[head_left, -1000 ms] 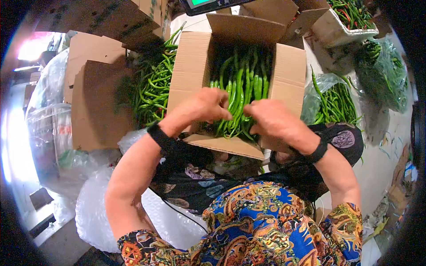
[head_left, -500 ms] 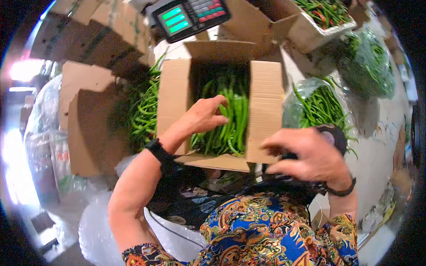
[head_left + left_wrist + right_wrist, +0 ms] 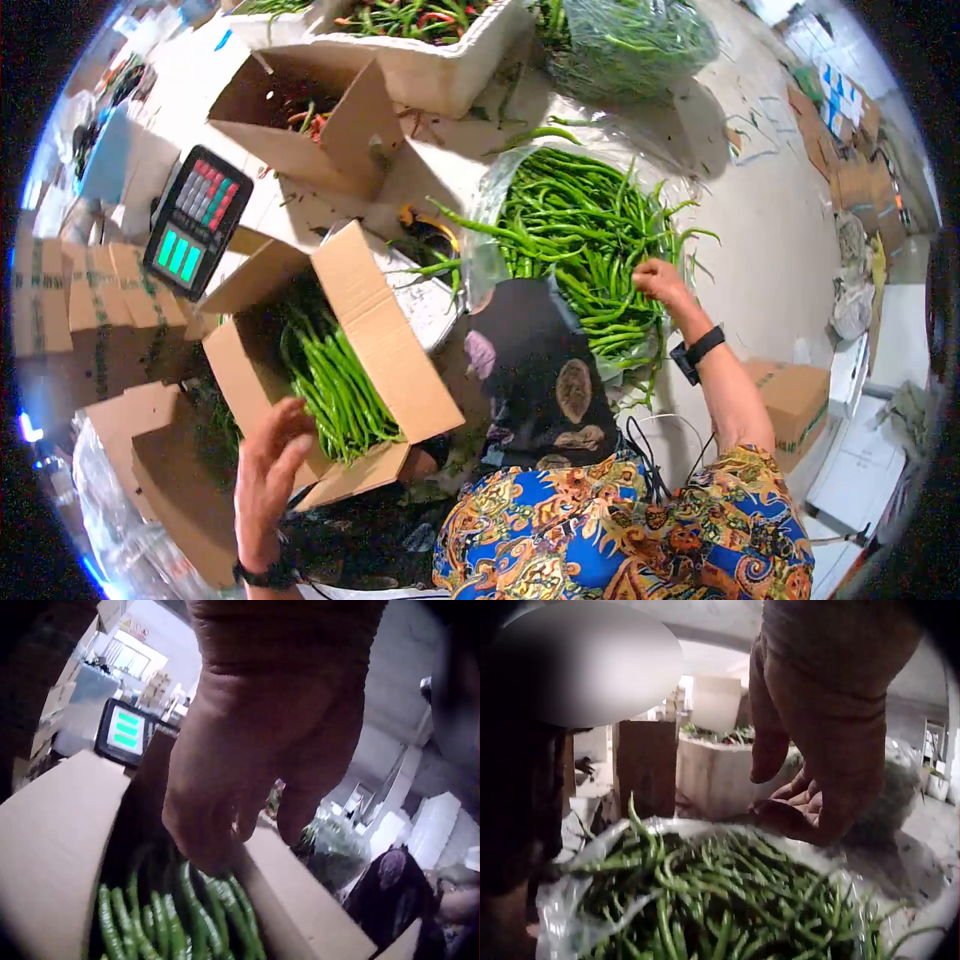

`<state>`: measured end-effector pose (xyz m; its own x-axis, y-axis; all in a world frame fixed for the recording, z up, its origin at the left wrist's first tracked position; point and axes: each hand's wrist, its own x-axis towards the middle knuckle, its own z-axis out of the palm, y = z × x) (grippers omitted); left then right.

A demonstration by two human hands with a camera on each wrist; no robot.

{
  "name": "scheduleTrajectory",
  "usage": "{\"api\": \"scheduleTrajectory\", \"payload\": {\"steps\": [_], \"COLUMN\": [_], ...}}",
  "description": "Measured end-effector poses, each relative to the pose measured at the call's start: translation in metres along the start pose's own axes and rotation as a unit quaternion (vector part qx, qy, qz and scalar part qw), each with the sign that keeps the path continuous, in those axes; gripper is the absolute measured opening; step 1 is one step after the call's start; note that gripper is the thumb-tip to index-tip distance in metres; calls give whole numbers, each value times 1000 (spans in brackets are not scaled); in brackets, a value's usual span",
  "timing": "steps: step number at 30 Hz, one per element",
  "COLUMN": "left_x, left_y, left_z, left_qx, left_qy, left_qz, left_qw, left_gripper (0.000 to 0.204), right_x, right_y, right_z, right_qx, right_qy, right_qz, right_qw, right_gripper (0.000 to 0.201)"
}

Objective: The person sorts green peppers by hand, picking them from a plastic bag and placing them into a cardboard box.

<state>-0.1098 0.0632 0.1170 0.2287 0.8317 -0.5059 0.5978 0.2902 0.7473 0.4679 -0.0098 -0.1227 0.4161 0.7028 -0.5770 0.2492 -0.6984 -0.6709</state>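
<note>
Long green chili peppers (image 3: 345, 385) lie lined up inside an open cardboard box (image 3: 390, 340). My left hand (image 3: 268, 475) is at the box's near left side, its fingers loosely bent and holding nothing. From the left wrist view, that hand (image 3: 255, 757) hangs above the peppers (image 3: 176, 922). On the right, a clear plastic bag (image 3: 490, 200) is heaped with more green chili peppers (image 3: 590, 240). My right hand (image 3: 668, 290) is over the bag's right side. The right wrist view has this hand (image 3: 825, 750) above the heap, thumb apart from relaxed fingers, nothing between them.
A scale (image 3: 198, 222) with a lit green display stands beyond the box. Farther back are another cardboard box (image 3: 315, 130) with red peppers and a white foam box (image 3: 440, 70). A second filled plastic bag (image 3: 630, 50) lies at the back. Flattened cardboard (image 3: 175, 470) stands at left.
The head view has swung right. My right hand has left the box and moved right to the bag of peppers. The left hand has drawn back from the peppers toward the box's near left side.
</note>
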Motion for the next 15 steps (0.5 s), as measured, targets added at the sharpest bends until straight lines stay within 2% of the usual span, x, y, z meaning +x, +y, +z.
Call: {"api": "scheduleTrajectory", "payload": {"steps": [1,2,4,5,7,8,10,11,12,13,14,15], "left_x": [-6,-12,-24,-27,-31,-31,-31,-31,-31,-33,-34,-35], "left_y": [9,15,32,36,41,45,46,46,55,53,51,54], "left_z": [6,13,36,43,48,56,62,65,68,74,81,85], "left_qx": [-5,-8,-69,-85,-107,-129,-139,-121,-112,-133,-153,-152], "left_qy": [-2,-6,21,5,-24,-13,-37,-58,-74,-65,-57,-60], "left_qz": [-13,-29,-62,-66,-72,-93,-81,-77,-126,-116,-106,-111], "left_qw": [1000,1000,995,994,991,987,986,988,983,982,981,980], "left_gripper": [43,43,45,44,43,44,45,46,46,45,45,45], "right_x": [3,1,4,3,4,5,13,19,21,20,15,8], "right_y": [9,22,25,25,12,7,4,10,8,8,11,17], "right_z": [8,14,22,26,33,36,44,51,56,56,56,57], "right_qx": [-113,-92,-190,-198,-176,-158,-148,-215,-280,-322,-320,-413], "right_qy": [15,1,-29,-3,17,36,16,-3,-22,-97,-101,-130], "right_qz": [-23,-97,-138,-155,-148,-145,-152,-177,-203,-163,-159,-146], "right_qw": [993,991,972,968,973,976,977,960,938,928,929,889], "right_gripper": [28,28,28,31,31,31,35,37,39,49,49,57]}}
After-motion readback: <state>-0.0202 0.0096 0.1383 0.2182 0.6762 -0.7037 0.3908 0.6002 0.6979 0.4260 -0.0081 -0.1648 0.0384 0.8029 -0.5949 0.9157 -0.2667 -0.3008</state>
